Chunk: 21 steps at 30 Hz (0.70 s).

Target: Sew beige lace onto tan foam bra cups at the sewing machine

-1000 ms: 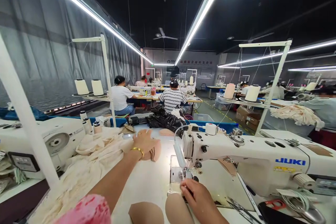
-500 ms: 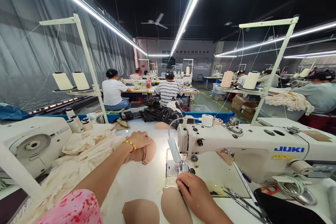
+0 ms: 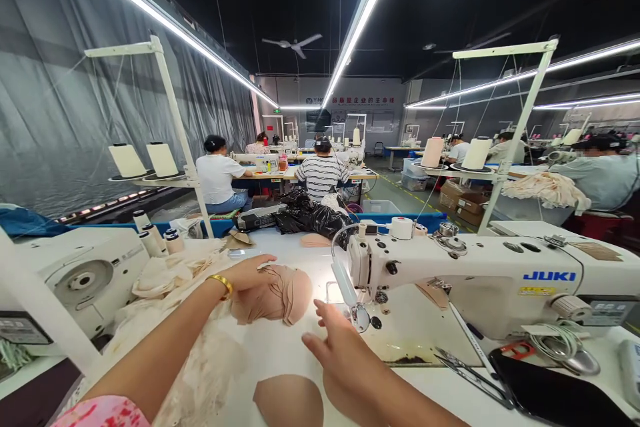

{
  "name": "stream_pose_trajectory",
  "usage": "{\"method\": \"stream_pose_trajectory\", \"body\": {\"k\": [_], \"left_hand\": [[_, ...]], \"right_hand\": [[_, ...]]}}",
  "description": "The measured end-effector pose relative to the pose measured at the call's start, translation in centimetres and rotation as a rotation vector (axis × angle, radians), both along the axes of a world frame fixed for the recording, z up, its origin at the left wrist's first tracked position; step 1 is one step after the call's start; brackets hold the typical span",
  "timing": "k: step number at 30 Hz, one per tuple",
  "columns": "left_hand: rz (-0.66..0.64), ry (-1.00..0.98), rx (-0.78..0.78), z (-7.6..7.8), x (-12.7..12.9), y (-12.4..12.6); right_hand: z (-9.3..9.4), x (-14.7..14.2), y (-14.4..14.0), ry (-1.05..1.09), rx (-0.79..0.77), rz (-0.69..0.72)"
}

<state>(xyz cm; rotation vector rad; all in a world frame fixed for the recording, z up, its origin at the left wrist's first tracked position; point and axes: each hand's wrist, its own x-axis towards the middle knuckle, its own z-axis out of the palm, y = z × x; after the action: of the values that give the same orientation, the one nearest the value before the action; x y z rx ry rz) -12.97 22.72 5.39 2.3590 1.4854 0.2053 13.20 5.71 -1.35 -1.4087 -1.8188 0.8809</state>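
Note:
My left hand (image 3: pixel 245 275), with a gold bangle on the wrist, rests on a beige garment piece with padded cups (image 3: pixel 277 293) on the white table (image 3: pixel 285 347). My right hand (image 3: pixel 340 350) hovers open above the table just left of the needle area of the white JUKI sewing machine (image 3: pixel 475 273), fingers spread, holding nothing. Two loose beige bra cups lie near the front edge: one (image 3: pixel 290 400) in plain view, the other mostly hidden under my right hand.
A heap of cream fabric (image 3: pixel 170 300) lies at the left beside another sewing machine (image 3: pixel 75 280). Scissors (image 3: pixel 470 377) and a black phone (image 3: pixel 555 400) lie at the right. Black bags (image 3: pixel 310 217) sit at the table's back. Other people sew at stations beyond.
My right hand has left the cup by the needle, lifted and opened, moving left. My left hand has drawn the beige garment piece closer and gathered it.

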Motion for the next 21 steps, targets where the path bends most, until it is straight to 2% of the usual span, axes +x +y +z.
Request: {"method": "stream_pose_trajectory", "body": {"k": [4, 8, 14, 21], "left_hand": [[-0.014, 0.012, 0.019, -1.7, 0.3, -0.7], [-0.024, 0.017, 0.065, -2.8, 1.0, -1.1], [-0.067, -0.016, 0.045, -1.7, 1.3, -0.7], [-0.086, -0.028, -0.064, -0.9, 2.0, 1.4]], "right_hand": [[0.0, -4.0, 3.4, -0.064, 0.003, -0.105], [-0.9, -5.6, 5.7, -0.193, 0.051, -0.199], [-1.6, -4.9, 7.1, -0.229, 0.086, -0.195], [-1.4, -4.7, 7.3, -0.169, 0.069, -0.151]]}}
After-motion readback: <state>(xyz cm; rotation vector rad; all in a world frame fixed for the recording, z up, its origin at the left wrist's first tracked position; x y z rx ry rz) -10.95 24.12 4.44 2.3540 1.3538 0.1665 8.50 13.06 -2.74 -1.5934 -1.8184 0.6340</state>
